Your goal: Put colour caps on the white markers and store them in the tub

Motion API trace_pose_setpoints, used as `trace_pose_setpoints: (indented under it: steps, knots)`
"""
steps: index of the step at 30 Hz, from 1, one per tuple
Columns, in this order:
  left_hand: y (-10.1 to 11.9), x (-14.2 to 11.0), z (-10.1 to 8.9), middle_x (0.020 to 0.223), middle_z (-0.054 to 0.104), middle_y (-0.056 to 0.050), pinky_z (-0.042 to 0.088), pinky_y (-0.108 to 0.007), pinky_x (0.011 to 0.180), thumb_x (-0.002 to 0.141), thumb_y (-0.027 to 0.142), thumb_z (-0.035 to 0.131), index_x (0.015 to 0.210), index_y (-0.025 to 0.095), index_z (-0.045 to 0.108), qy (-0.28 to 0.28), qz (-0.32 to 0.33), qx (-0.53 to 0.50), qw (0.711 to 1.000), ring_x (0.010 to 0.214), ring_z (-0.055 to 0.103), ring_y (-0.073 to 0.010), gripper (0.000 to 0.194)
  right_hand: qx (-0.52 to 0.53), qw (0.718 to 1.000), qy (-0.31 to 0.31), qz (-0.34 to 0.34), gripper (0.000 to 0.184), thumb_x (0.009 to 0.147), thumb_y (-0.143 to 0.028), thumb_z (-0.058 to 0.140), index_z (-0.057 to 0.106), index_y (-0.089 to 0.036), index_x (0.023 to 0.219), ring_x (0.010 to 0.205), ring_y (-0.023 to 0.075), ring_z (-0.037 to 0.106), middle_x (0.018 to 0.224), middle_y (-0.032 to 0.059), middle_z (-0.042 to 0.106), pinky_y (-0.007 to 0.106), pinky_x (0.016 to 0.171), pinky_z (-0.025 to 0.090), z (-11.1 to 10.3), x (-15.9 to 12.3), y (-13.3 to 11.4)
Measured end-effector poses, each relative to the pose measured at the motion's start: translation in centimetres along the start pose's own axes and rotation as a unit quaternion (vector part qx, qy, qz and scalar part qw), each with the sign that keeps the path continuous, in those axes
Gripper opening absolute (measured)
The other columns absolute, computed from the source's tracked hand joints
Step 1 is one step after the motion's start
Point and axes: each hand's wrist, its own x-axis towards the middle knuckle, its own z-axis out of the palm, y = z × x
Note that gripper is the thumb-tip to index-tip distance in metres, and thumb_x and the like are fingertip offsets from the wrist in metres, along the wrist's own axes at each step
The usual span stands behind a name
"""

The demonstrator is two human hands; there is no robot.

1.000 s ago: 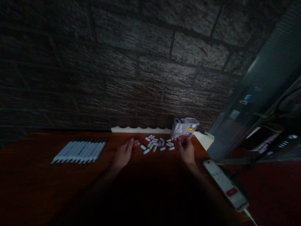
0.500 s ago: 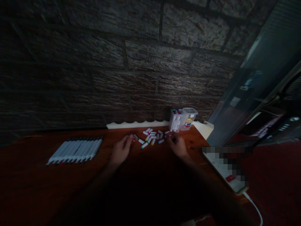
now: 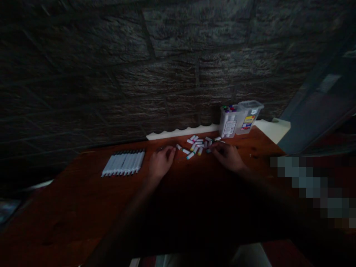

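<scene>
A loose pile of short white marker caps (image 3: pixel 199 144) with coloured ends lies on the wooden table. My left hand (image 3: pixel 161 162) is at the left of the pile, thumb and fingers drawn together. Its fingertips are right beside a single cap (image 3: pixel 178 147); whether they pinch anything is too dark to tell. On the pile's right edge, my right hand (image 3: pixel 228 156) has its fingers closed among the caps and partly covers a teal-ended one. What they grip is hidden. Left of my hands, a neat row of white markers (image 3: pixel 124 163) lies side by side.
Behind the caps stand a clear case (image 3: pixel 228 126) of upright markers and a second clear case (image 3: pixel 248 118) with a yellow label. A pale wavy-edged strip (image 3: pixel 180 132) runs along the foot of the stone wall (image 3: pixel 178 74). The table (image 3: pixel 72 200) ends at the right.
The view has swung left, so everything appears farther right. My right fingers have come slightly in over the pile, covering part of the teal-ended cap. My left hand stays beside the same cap.
</scene>
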Motion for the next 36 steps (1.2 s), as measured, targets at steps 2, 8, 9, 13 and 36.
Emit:
trace_pose_setpoints:
  steps: [2, 8, 9, 13, 36]
  knots:
    - [-0.7, 0.2, -0.9, 0.102, 0.073, -0.010, 0.049, -0.034, 0.083, 0.094, 0.042, 0.041, 0.108, 0.020, 0.068, 0.003, -0.038, 0.106, 0.994, 0.090, 0.067, -0.0253, 0.038, -0.001, 1.000, 0.007, -0.001, 0.027, 0.087, -0.035, 0.052, 0.070, -0.016, 0.093, 0.054, 0.0136, 0.054, 0.064, 0.0023, 0.063, 0.025, 0.056, 0.039, -0.1, 0.0, 0.1]
    - [-4.2, 0.9, -3.3, 0.106, 0.068, -0.022, 0.048, -0.043, 0.083, 0.090, 0.040, 0.042, 0.109, 0.011, 0.066, -0.030, -0.181, 0.309, 0.933, 0.104, 0.061, -0.0370, 0.042, 0.005, 1.000, 0.004, -0.006, 0.022, 0.087, -0.030, 0.052, 0.069, -0.016, 0.092, 0.057, 0.0135, 0.057, 0.065, 0.0017, 0.064, 0.025, 0.059, 0.041, -0.1, 0.0, -0.3]
    - [-4.7, 0.9, -3.4, 0.108, 0.068, -0.023, 0.047, -0.045, 0.084, 0.090, 0.040, 0.042, 0.110, 0.010, 0.066, -0.040, -0.191, 0.320, 0.927, 0.106, 0.060, -0.0381, 0.043, 0.006, 1.000, -0.002, -0.008, 0.022, 0.087, -0.030, 0.052, 0.069, -0.016, 0.092, 0.058, 0.0135, 0.057, 0.066, 0.0018, 0.064, 0.026, 0.059, 0.041, -0.1, 0.0, -0.4]
    - [-5.7, 0.9, -3.2, 0.105, 0.069, -0.023, 0.044, -0.046, 0.089, 0.089, 0.033, 0.041, 0.110, 0.009, 0.065, -0.064, -0.185, 0.331, 0.923, 0.105, 0.061, -0.0373, 0.040, 0.000, 1.000, -0.017, -0.006, 0.024, 0.088, -0.031, 0.050, 0.068, -0.016, 0.091, 0.056, 0.0128, 0.056, 0.066, 0.0019, 0.065, 0.026, 0.059, 0.041, -0.2, 0.0, -0.7]
    - [-5.4, 1.1, -2.9, 0.108, 0.070, -0.018, 0.048, -0.039, 0.086, 0.087, 0.031, 0.048, 0.119, 0.015, 0.065, -0.004, -0.092, 0.256, 0.962, 0.101, 0.063, -0.0313, 0.040, 0.010, 1.000, 0.000, 0.004, 0.025, 0.086, -0.033, 0.053, 0.071, -0.017, 0.087, 0.054, 0.0122, 0.053, 0.066, 0.0020, 0.066, 0.025, 0.056, 0.039, 0.0, 0.0, -0.1]
